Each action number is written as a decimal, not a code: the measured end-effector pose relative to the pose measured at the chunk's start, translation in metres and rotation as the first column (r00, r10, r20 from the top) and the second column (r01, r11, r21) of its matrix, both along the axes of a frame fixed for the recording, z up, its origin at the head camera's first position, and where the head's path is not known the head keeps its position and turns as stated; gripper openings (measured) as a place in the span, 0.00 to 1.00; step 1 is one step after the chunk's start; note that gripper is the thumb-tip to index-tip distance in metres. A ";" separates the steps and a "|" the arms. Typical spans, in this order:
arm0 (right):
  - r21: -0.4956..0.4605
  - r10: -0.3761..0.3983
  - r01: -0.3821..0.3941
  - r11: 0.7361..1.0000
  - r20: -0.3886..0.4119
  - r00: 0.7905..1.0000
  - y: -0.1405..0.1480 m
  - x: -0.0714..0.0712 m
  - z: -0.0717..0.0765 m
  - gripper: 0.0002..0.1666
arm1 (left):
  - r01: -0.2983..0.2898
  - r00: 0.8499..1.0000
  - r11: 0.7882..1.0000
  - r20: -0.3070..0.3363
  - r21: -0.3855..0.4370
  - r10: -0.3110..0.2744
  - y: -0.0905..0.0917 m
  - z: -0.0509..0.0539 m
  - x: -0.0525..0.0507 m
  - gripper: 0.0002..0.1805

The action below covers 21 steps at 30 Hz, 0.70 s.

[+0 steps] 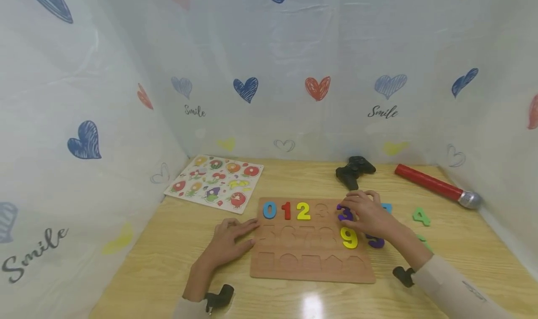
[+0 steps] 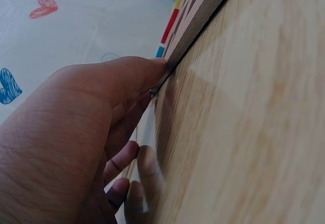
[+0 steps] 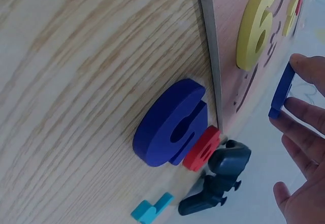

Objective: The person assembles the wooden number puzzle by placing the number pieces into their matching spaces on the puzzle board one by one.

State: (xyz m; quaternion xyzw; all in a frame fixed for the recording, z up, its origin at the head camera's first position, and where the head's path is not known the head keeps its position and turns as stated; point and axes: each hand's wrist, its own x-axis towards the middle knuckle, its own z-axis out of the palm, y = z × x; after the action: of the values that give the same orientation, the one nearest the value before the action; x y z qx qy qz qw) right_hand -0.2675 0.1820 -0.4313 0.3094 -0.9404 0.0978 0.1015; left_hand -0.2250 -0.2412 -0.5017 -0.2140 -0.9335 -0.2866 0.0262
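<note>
We see a right hand's (image 1: 370, 217) fingers (image 3: 309, 71) pinching a purple 3 (image 1: 347, 215) over a number board (image 1: 313, 279); to those fingers' left, recesses hold 0 (image 1: 265, 210), 1 (image 1: 287, 211) and 2 (image 1: 303, 212). The left hand's (image 1: 229, 242) fingers touch the board, relaxed. Beyond them, sheeting (image 1: 269, 48) reads "Smile" (image 1: 383, 112).

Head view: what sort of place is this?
Probably a small sheeted-off tabletop booth, perhaps for play or recording: sheeting printed with hearts and "Smile" encloses a wood-grain table, which holds a wooden number puzzle board and a fruit puzzle board.
</note>
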 end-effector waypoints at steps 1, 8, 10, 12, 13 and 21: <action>0.005 -0.003 0.003 1.000 0.004 1.000 -0.001 -0.001 0.000 0.24 | -0.001 1.000 1.000 -0.005 0.001 0.001 0.000 0.000 0.000 0.26; 0.019 0.012 -0.013 1.000 0.012 1.000 -0.009 -0.007 -0.003 0.23 | 0.004 1.000 1.000 -0.031 0.011 -0.004 0.001 -0.001 0.000 0.26; 0.023 0.019 -0.019 1.000 0.008 1.000 -0.011 -0.009 -0.005 0.23 | 0.005 0.999 1.000 -0.041 0.013 -0.004 0.002 -0.002 0.000 0.26; 0.024 0.023 -0.023 0.999 0.009 1.000 -0.013 -0.011 -0.007 0.23 | 0.006 0.999 1.000 -0.038 0.011 -0.005 0.002 -0.001 0.000 0.26; 0.027 0.024 -0.024 0.999 0.010 1.000 -0.014 -0.011 -0.008 0.23 | 0.006 0.999 1.000 -0.038 0.013 -0.006 0.001 -0.001 0.000 0.26; 0.046 0.019 -0.020 0.999 0.028 0.999 -0.027 -0.017 -0.009 0.23 | 0.013 1.000 1.000 -0.013 0.014 -0.012 0.002 0.005 0.003 0.26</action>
State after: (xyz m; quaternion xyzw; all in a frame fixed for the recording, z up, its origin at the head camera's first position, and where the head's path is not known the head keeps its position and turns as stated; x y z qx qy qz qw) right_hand -0.2840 0.1554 -0.4403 0.3194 -0.9407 0.0812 0.0806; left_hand -0.2224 -0.2391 -0.4968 -0.2214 -0.9298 -0.2921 0.0320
